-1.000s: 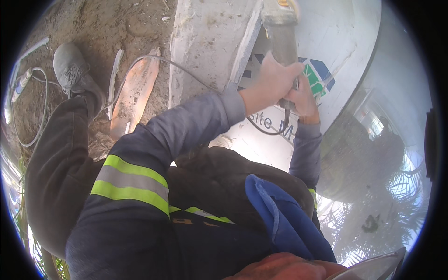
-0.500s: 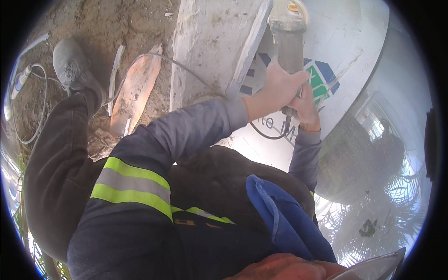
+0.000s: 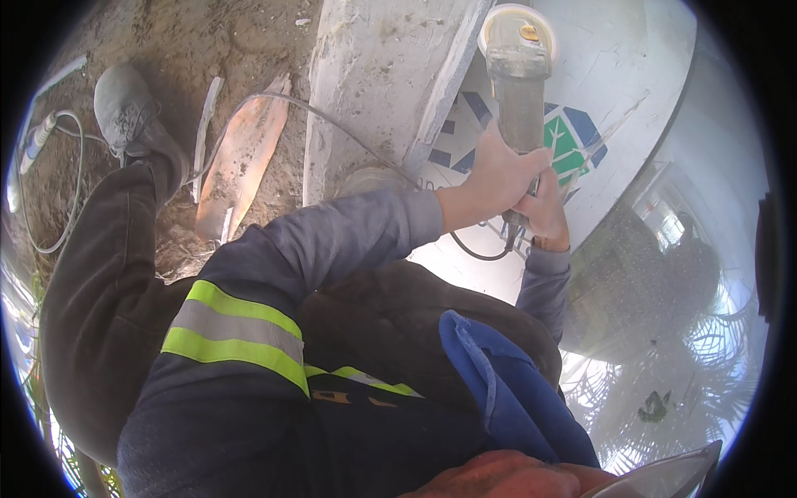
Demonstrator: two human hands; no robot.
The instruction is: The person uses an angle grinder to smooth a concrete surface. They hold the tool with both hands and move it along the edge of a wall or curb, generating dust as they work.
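A dusty angle grinder [image 3: 520, 79] with a pale round head rests over a white board [image 3: 631, 83] with a blue and green printed emblem. My left hand [image 3: 502, 170] grips the grinder's body from the left. My right hand [image 3: 541, 207] is closed around its lower end, just below my left hand, with its fingers partly hidden. A dark cord hangs from the tool's end and loops left beneath my hands. Along the board's left side lies a long dusty pale slab [image 3: 365, 75] with a raised edge.
My shoe [image 3: 124, 108] stands on dirt ground [image 3: 207, 41] at the left, beside a copper-toned scrap piece [image 3: 232, 166], pale strips and a looped cable with a connector [image 3: 37, 141]. A glossy curved surface [image 3: 656, 315] reflects plants at the right. Blue fabric [image 3: 498, 373] lies by my lap.
The grinder and both my hands have shifted down toward my body and slightly right, showing more of the tool's round head. My grip and my legs look much the same.
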